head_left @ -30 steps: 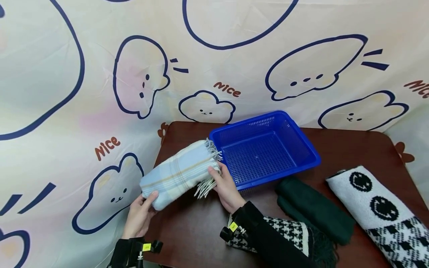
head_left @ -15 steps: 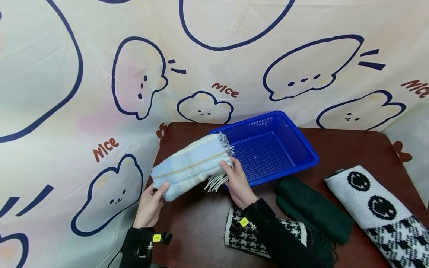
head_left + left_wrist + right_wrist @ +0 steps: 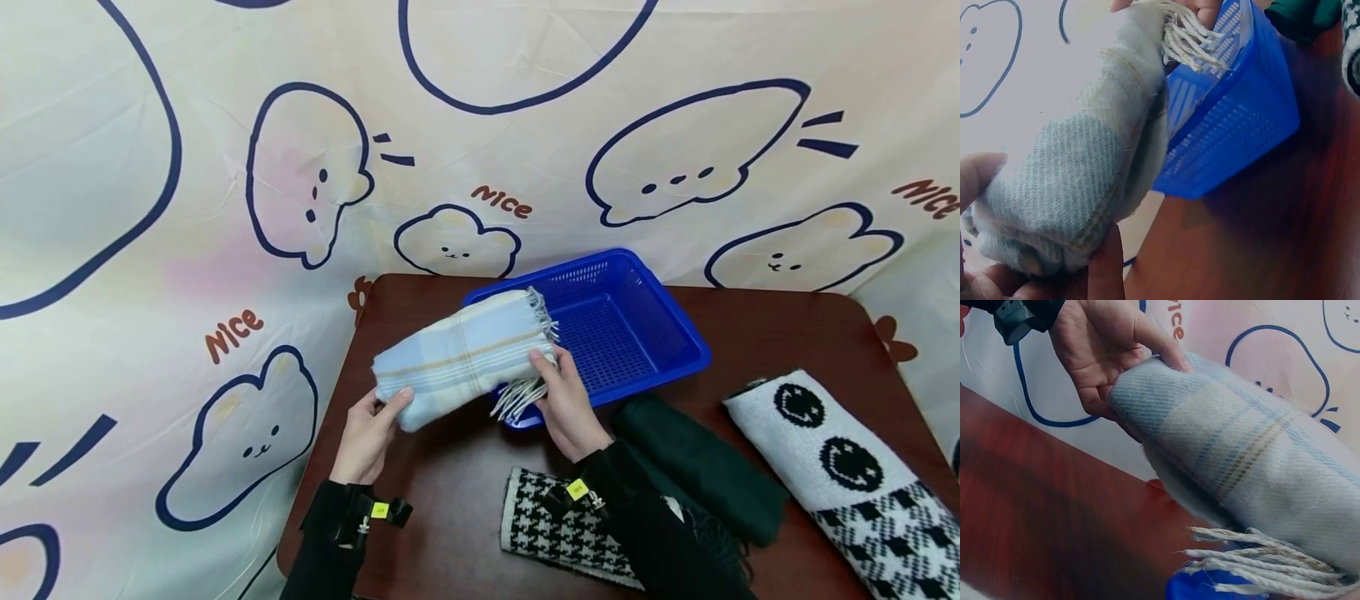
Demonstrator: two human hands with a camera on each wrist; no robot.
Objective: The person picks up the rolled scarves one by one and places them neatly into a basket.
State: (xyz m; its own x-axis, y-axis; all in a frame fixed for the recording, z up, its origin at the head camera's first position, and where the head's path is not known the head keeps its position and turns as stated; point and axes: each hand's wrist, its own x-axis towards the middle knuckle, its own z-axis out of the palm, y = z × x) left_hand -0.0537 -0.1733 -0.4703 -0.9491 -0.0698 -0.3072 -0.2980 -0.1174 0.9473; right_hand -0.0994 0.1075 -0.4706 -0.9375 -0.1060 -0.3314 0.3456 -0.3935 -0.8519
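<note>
Head view: bare left hand (image 3: 369,437) pinches the folded light-blue-and-cream plaid woolly scarf (image 3: 465,354) at its 8 o'clock end, bare right hand (image 3: 567,404) the fringed end at 4. That end overlaps, in view, the 9 o'clock side of the blue perforated plastic basket (image 3: 609,337).

Left wrist: folds gape toward 3 o'clock; left grip should catch every layer.

Right wrist: under-layer droops at 7 o'clock, white cord fringe (image 3: 1300,567) dangling. Best keep ends level, fringe clear of the rim.
</note>
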